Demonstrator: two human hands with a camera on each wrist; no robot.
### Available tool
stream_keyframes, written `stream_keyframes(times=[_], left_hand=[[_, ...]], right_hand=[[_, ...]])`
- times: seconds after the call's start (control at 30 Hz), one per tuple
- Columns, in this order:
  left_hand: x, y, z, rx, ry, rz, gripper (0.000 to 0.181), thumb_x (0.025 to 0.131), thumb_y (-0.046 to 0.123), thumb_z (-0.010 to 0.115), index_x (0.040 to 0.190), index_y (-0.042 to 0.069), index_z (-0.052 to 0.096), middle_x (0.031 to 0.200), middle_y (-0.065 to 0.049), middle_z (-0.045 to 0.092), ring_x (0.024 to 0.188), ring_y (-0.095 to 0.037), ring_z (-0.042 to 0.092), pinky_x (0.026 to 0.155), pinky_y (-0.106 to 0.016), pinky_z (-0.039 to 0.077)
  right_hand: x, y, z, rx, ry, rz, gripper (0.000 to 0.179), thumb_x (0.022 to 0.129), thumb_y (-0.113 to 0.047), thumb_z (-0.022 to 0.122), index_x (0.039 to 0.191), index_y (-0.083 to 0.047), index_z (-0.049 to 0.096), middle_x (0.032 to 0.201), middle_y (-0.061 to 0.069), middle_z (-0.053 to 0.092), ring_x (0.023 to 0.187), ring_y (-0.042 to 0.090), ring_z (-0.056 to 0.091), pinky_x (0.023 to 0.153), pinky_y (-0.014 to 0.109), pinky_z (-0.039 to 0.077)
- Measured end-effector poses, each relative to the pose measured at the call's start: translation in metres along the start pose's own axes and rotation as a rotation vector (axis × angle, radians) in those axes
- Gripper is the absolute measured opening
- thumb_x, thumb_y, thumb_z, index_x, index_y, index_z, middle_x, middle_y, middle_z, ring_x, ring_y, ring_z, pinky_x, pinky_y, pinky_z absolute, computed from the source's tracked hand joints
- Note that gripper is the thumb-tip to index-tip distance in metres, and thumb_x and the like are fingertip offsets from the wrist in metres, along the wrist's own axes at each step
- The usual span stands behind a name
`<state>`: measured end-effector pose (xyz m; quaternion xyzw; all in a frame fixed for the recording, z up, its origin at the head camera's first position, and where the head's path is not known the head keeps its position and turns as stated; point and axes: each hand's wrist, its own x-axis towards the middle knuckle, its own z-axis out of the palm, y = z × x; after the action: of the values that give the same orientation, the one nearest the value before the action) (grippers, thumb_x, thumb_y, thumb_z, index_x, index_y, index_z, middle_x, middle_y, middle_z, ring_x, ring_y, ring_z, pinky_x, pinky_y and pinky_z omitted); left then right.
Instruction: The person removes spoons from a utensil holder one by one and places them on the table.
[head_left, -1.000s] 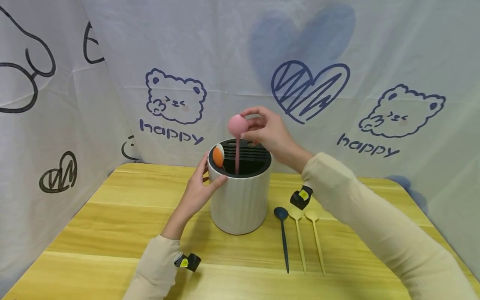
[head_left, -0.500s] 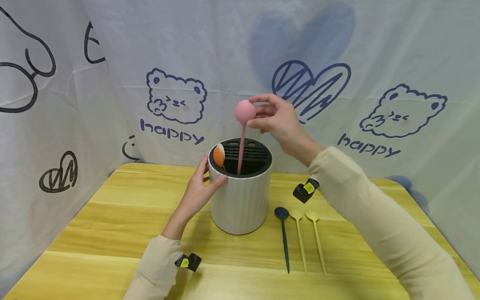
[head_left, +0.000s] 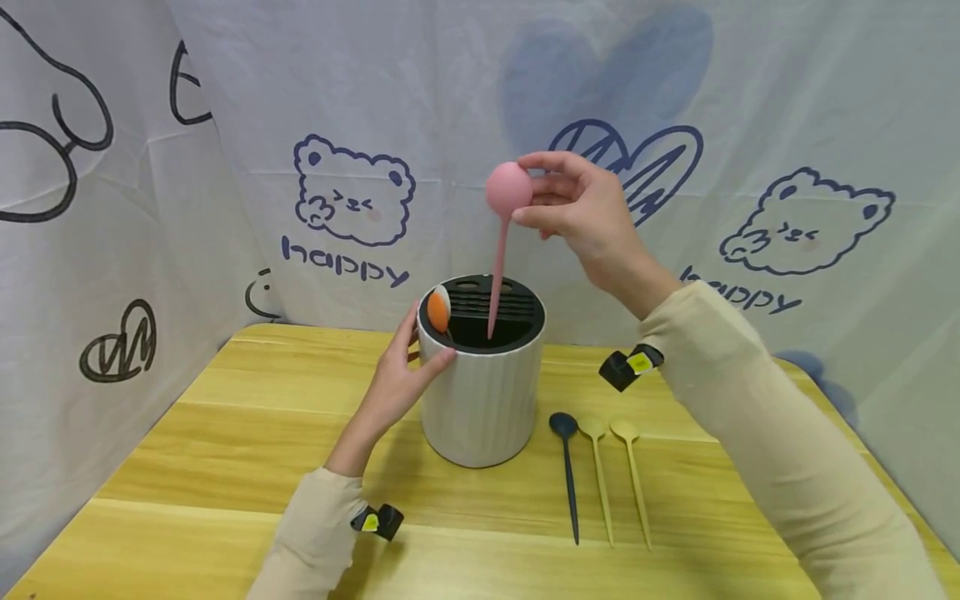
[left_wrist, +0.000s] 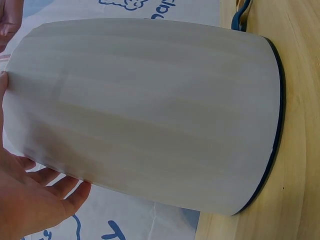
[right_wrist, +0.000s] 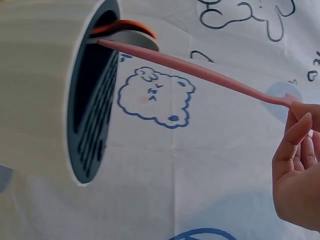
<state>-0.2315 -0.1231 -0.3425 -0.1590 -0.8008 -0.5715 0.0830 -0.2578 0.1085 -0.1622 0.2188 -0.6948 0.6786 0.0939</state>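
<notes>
My right hand [head_left: 592, 208] pinches a pink spoon [head_left: 509, 191] by its round bowl, high over the utensil holder. The spoon's handle points down, its tip right at the holder's opening. The white ribbed utensil holder [head_left: 480, 408] has a black slotted top [head_left: 517, 312] and stands upright. Against its left side rests my left hand [head_left: 397, 371], thumb at the front near the rim and fingers round the far side. An orange spoon [head_left: 438, 312] and a white spoon [right_wrist: 135, 39] stand inside, bowls up at the left rim, handles mostly hidden.
Right of the holder on the wooden table [head_left: 247, 417] lie a dark blue spoon [head_left: 567, 467] and two yellow spoons, one [head_left: 598, 471] beside the other [head_left: 632, 475], handles toward the front. A printed white cloth [head_left: 465, 100] hangs behind and at the sides.
My right hand has risen and moved right with the pink spoon, drawing its handle up until the tip shows at the opening. The left hand has stayed on the holder.
</notes>
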Motion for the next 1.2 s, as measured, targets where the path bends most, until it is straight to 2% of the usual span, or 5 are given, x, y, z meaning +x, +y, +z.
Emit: stream_keyframes(times=[0.27, 0.4, 0.7, 0.93, 1.2], left_hand=[[0.001, -0.001, 0.000, -0.002, -0.005, 0.005, 0.086, 0.090, 0.044, 0.062, 0.156, 0.017, 0.015, 0.157, -0.010, 0.023, 0.138, -0.033, 0.031, 0.108, -0.050, 0.034], [0.001, -0.001, 0.000, 0.000, -0.003, 0.005, 0.085, 0.090, 0.042, 0.062, 0.156, 0.017, 0.015, 0.157, -0.010, 0.023, 0.138, -0.033, 0.032, 0.108, -0.050, 0.034], [0.002, 0.000, 0.001, -0.011, -0.008, 0.010, 0.085, 0.090, 0.042, 0.063, 0.156, 0.016, 0.017, 0.158, -0.009, 0.023, 0.138, -0.034, 0.031, 0.107, -0.051, 0.034], [0.001, -0.002, 0.001, 0.004, -0.002, -0.007, 0.084, 0.091, 0.039, 0.063, 0.156, 0.014, 0.015, 0.158, -0.011, 0.023, 0.138, -0.034, 0.032, 0.107, -0.050, 0.034], [0.001, -0.002, 0.001, 0.001, 0.000, -0.001, 0.083, 0.091, 0.037, 0.063, 0.156, 0.014, 0.016, 0.157, -0.011, 0.023, 0.138, -0.035, 0.032, 0.107, -0.050, 0.034]], right_hand=[[-0.008, -0.014, -0.008, 0.104, 0.007, -0.028, 0.045, 0.079, 0.013, 0.070, 0.121, 0.000, 0.065, 0.100, 0.013, 0.067, 0.084, 0.024, 0.059, 0.056, 0.024, 0.046], [-0.017, -0.014, -0.011, 0.108, 0.004, -0.028, 0.044, 0.080, 0.012, 0.070, 0.122, -0.001, 0.065, 0.100, 0.012, 0.066, 0.084, 0.024, 0.058, 0.057, 0.023, 0.047], [-0.051, 0.012, -0.016, 0.089, -0.018, 0.005, 0.048, 0.080, 0.016, 0.067, 0.126, 0.004, 0.061, 0.098, 0.006, 0.069, 0.080, 0.021, 0.058, 0.058, 0.021, 0.047], [-0.076, 0.028, -0.016, 0.110, -0.031, 0.072, 0.052, 0.081, 0.017, 0.064, 0.131, 0.009, 0.055, 0.102, 0.005, 0.068, 0.079, 0.019, 0.057, 0.058, 0.021, 0.047], [-0.092, 0.043, -0.024, 0.006, -0.043, 0.094, 0.049, 0.083, 0.011, 0.067, 0.130, 0.008, 0.056, 0.099, 0.005, 0.068, 0.075, 0.016, 0.057, 0.053, 0.020, 0.042]])
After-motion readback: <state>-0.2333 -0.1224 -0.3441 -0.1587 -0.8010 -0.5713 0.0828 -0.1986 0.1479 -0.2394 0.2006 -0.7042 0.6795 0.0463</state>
